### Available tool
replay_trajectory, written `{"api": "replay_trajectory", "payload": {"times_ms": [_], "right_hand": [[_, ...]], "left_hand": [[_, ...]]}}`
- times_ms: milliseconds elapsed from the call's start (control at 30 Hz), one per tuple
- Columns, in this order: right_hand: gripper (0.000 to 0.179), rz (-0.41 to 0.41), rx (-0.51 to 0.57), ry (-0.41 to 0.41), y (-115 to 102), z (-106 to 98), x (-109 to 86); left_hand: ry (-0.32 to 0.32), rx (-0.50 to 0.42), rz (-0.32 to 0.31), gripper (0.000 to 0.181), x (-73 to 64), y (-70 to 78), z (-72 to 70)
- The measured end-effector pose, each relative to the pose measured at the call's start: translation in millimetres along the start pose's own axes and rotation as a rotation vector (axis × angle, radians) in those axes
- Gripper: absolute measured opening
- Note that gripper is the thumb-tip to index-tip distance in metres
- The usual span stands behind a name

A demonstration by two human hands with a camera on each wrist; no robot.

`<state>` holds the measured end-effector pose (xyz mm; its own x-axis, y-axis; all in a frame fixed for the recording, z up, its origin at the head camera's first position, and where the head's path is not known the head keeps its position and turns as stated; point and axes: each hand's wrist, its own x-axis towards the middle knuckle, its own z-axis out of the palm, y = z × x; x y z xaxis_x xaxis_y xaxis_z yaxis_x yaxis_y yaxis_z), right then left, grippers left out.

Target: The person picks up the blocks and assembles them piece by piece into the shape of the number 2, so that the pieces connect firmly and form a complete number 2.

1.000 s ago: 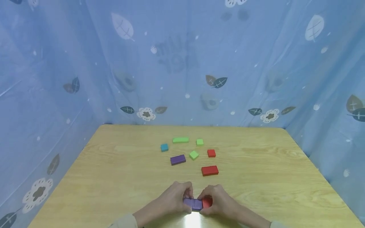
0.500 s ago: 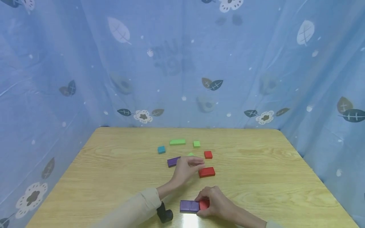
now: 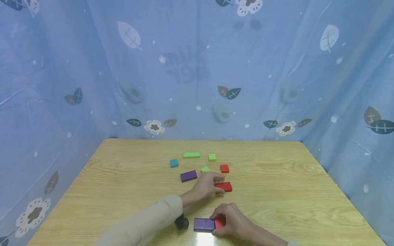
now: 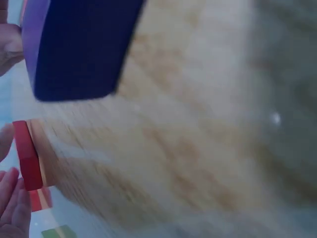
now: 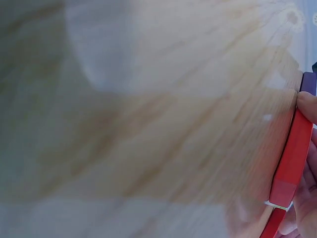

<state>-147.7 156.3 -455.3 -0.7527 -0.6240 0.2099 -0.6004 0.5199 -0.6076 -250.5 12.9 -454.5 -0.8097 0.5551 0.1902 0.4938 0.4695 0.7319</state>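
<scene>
My left hand (image 3: 207, 184) reaches over the table with thumb and fingers spread about the left end of a red rectangular block (image 3: 227, 187). In the left wrist view, that red block (image 4: 27, 156) stands between the thumb and the fingers (image 4: 19, 210). At the near edge, my right hand (image 3: 234, 220) pinches a red block (image 3: 219, 223) between thumb and fingers. This block sits against the right end of a purple pair of blocks (image 3: 203, 224) laid in a row. The right wrist view shows the thumb on the red block (image 5: 292, 156), with the purple (image 5: 308, 83) just beyond.
Behind the hands lie a purple block (image 3: 188, 176), a blue cube (image 3: 174, 163), a long green block (image 3: 191, 155), two small green blocks, one of them (image 3: 212, 157) farther back, and a small red block (image 3: 224, 168). A blue patterned curtain (image 3: 197, 68) surrounds the table.
My left hand has let go of the purple blocks and moved forward to the red rectangular block, its fingers now around one end. My right hand keeps holding the near red block.
</scene>
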Motion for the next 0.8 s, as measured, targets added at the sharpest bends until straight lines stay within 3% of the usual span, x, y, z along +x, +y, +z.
{"api": "replay_trajectory", "payload": {"times_ms": [233,333,433,600,800], "right_hand": [[0.023,-0.018,-0.004,-0.002,2,0,0.2],[0.023,-0.032,-0.009,0.005,2,0,0.1],[0.023,-0.03,-0.003,-0.001,1,-1,0.6],[0.024,-0.008,0.023,-0.021,0,-2,0.9],[0.024,-0.062,0.025,0.009,2,0,1.3]], "left_hand": [[-0.073,0.227,0.106,0.042,6.9,4.7,-0.6],[-0.079,0.245,0.116,0.041,8.8,6.7,-0.3],[-0.05,0.161,0.08,0.045,9.8,7.6,0.2],[0.051,-0.062,-0.045,0.052,7.2,7.2,-2.3],[0.141,-0.213,-0.136,0.048,-4.7,10.5,-19.7]]}}
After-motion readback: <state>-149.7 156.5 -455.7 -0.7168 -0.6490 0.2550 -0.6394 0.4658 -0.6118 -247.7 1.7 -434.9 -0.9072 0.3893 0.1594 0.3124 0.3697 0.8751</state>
